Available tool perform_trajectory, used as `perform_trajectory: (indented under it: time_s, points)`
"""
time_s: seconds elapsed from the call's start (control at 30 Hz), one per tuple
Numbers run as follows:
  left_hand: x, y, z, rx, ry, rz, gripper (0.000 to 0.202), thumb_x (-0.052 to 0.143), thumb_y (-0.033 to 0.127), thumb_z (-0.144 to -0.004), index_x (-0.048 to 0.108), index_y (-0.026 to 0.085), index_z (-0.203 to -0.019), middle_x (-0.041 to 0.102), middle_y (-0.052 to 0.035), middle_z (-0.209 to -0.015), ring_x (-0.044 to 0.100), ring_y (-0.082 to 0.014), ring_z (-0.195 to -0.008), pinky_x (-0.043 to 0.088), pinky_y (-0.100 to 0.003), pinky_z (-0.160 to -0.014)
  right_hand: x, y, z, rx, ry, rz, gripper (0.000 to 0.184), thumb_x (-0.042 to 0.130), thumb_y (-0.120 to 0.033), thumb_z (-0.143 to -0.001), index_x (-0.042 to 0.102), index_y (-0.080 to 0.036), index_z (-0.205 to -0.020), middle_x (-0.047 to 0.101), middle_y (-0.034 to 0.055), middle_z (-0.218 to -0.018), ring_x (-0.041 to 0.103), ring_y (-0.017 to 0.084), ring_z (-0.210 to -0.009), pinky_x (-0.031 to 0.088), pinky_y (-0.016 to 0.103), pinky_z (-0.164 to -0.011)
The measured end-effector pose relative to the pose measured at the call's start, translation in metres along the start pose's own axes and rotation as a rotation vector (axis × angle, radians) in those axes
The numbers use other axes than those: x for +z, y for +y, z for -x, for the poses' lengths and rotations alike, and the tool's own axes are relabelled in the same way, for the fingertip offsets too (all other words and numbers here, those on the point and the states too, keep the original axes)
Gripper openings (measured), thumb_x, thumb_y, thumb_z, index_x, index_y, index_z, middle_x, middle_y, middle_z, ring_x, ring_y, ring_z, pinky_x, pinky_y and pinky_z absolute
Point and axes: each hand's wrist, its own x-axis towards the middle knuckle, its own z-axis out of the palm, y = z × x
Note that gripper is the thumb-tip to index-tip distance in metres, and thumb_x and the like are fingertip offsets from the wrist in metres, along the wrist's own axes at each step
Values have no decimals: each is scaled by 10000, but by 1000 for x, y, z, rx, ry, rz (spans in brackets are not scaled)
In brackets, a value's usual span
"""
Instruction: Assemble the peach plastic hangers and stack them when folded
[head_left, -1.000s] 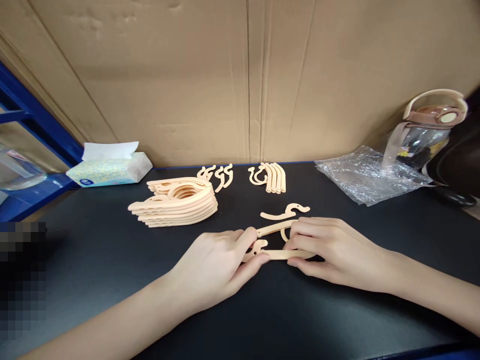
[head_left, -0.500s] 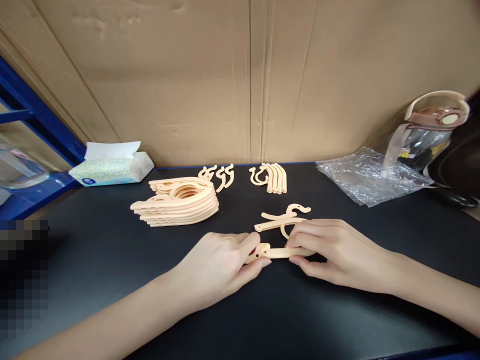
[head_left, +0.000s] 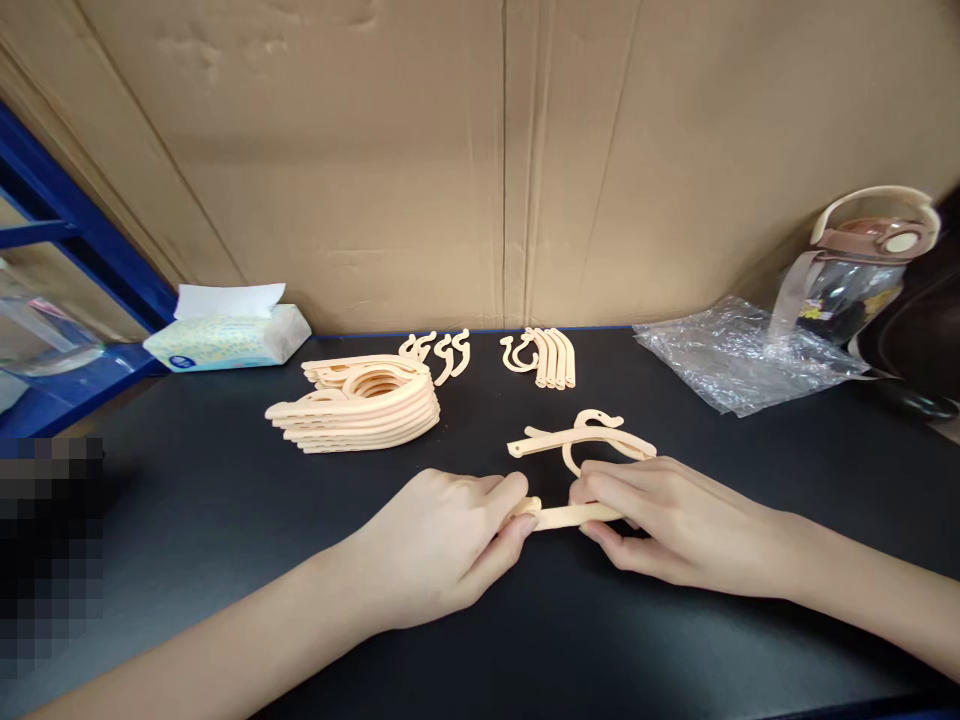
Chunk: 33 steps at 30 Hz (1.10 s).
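Note:
Low over the dark table, my left hand (head_left: 457, 535) pinches a small cream hanger piece (head_left: 531, 506), mostly hidden by the fingers. My right hand (head_left: 656, 520) is closed on a cream hanger arm (head_left: 559, 518), whose left end meets the piece at my left fingertips. Whether the two parts are locked together I cannot tell. Just behind my right hand lie a loose hanger arm (head_left: 547, 442) and a curved hanger hook (head_left: 596, 416), crossing each other. A stack of folded cream hangers (head_left: 367, 410) sits farther back on the left.
Along the back lie several small curved pieces (head_left: 442, 352), hooks (head_left: 517, 352) and a row of hanger arms (head_left: 556, 358). A tissue pack (head_left: 225, 335) stands at back left. Crumpled clear plastic (head_left: 739, 355) and a water bottle (head_left: 855, 270) are at back right, before a cardboard wall (head_left: 360, 170).
The joint between the held pieces has turned and slipped farther under my left fingers. My right hand has shifted slightly down, uncovering more of the loose arm behind it.

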Motion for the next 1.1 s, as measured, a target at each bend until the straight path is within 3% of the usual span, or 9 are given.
perform_trajectory:
  time_s: [0.37, 0.57, 0.7, 1.1]
  points:
    - [-2, 1, 1, 9, -12, 38, 232, 248, 257, -1007, 314, 229, -787, 456, 56, -649, 422, -144, -466, 229, -274, -470, 1, 4, 2, -4, 17, -89, 150, 437, -66, -853, 421, -215, -858, 461, -43, -769, 386, 94, -595, 348, 222, -577]
    - [-2, 0, 1, 3, -28, 31, 245, 376, 322, -987, 301, 230, -773, 473, 66, -648, 445, -135, -474, 230, -258, -468, 2, 2, -1, -39, 64, -46, 146, 434, -64, -854, 437, -210, -865, 488, -33, -761, 413, 106, -607, 353, 232, -579]
    - [-3, 1, 1, -8, -36, -45, 315, 483, 415, -958, 315, 228, -769, 488, 66, -638, 494, -147, -484, 215, -253, -461, 1, -1, -2, -63, 80, 8, 125, 432, -82, -879, 463, -201, -859, 507, -26, -741, 439, 114, -601, 361, 239, -571]
    - [1, 1, 2, 29, -58, -129, 298, 416, 446, -993, 358, 222, -806, 573, 50, -679, 574, -172, -505, 240, -269, -443, 0, 0, -2, -99, 105, 35, 130, 419, -214, -992, 476, -195, -876, 537, -13, -762, 499, 119, -631, 383, 237, -573]
